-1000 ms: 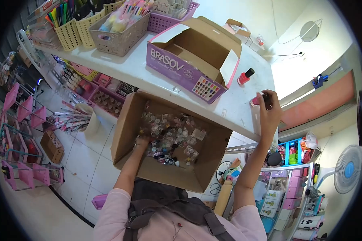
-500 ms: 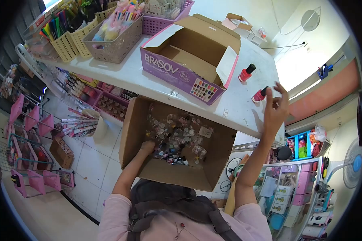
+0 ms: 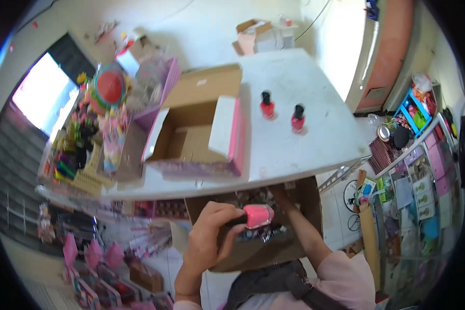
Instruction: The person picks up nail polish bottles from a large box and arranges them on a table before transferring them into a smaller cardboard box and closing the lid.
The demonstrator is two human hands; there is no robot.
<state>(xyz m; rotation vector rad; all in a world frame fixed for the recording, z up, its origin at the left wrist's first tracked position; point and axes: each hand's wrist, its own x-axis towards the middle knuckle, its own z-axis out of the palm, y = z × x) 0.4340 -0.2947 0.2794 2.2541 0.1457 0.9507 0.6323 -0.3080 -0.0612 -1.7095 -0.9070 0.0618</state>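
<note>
Raised over the cardboard carton (image 3: pixel 305 227), my left hand (image 3: pixel 212 235) is closed on the dark cap of a pink nail polish bottle (image 3: pixel 258 216). My right hand (image 3: pixel 280 196) reaches down inside the carton among small plastic-wrapped items; its fingers are hidden. Two red-pink polish bottles, one (image 3: pixel 267 106) further back and one (image 3: pixel 298 120) nearer the front right, stand upright on the white table (image 3: pixel 325 144). An open purple nail polish box (image 3: pixel 227 129) sits on the table left of them, with bare cardboard visible inside.
Baskets with pens and trinkets (image 3: pixel 124 150) line the table's left end. Below stand pink racks (image 3: pixel 93 256) on the left and a shelf of goods (image 3: pixel 423 191) on the right. The table's front edge overhangs the carton.
My left hand has come up out of the carton with a pink bottle. My right hand has left the bottle on the table and gone into the carton. The view has shifted.
</note>
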